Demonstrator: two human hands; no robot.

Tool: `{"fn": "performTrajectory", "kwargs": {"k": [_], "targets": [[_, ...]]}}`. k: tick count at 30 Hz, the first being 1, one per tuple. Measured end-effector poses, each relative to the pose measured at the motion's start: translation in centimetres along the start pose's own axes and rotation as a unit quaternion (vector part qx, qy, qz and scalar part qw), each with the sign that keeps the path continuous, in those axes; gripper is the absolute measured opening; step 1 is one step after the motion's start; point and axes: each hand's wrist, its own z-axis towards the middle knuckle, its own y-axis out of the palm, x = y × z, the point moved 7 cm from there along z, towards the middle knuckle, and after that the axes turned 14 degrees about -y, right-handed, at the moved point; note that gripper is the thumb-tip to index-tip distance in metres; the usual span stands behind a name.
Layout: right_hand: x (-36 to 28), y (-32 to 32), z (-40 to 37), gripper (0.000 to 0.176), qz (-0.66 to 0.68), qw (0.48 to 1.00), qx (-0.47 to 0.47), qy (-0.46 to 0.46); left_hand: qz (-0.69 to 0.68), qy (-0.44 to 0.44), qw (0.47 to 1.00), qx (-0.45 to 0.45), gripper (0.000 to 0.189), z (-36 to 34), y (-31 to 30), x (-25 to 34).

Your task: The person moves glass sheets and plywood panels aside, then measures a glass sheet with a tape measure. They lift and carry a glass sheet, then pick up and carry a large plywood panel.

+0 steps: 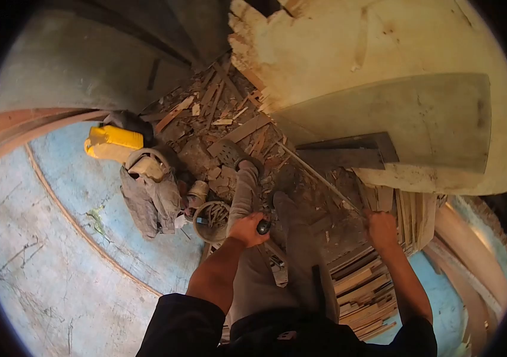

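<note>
My left hand [250, 230] is closed round a black-ended tool [263, 226] in front of my left thigh. A metal blade [280, 275] shows below it, near my legs; whether it belongs to that tool I cannot tell. At the right, my right hand [380, 228] is closed at the near end of a long thin wooden strip [319, 176], which slants away up and to the left. Stacked wooden slats [363, 291] lie just below the right hand.
Wood scraps [218, 101] litter the floor around my feet. A yellow container [113, 143], a grey cloth [153, 199] and a bucket [199, 220] with small sticks stand at the left. Large panels [384, 119] lean at the upper right.
</note>
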Motion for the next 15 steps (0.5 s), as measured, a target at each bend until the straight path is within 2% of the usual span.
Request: {"fn": "performTrajectory", "kwargs": {"k": [4,7,9,13,15], "targets": [[3.2,4.1,-0.1,0.033,0.022,1.000,-0.015,0.016,0.033,-0.009,0.998,-0.049,0.049,0.7,1.4,0.4],[5.7,6.1,0.5,0.037,0.066,0.997,-0.003,0.038,0.060,0.000,0.998,-0.016,0.049,0.7,1.2,1.0],[7.8,7.6,0.5,0.040,0.059,0.998,0.035,0.008,0.074,0.002,0.997,-0.011,0.050,0.8,1.3,1.2],[12.0,10.1,1.9,0.030,0.072,0.997,0.006,0.029,0.102,-0.019,0.994,-0.026,0.051,1.0,1.5,2.0],[14.0,10.6,2.6,0.027,0.104,0.991,0.090,0.000,0.122,-0.023,0.992,-0.031,0.052,1.1,1.3,2.6]]}}
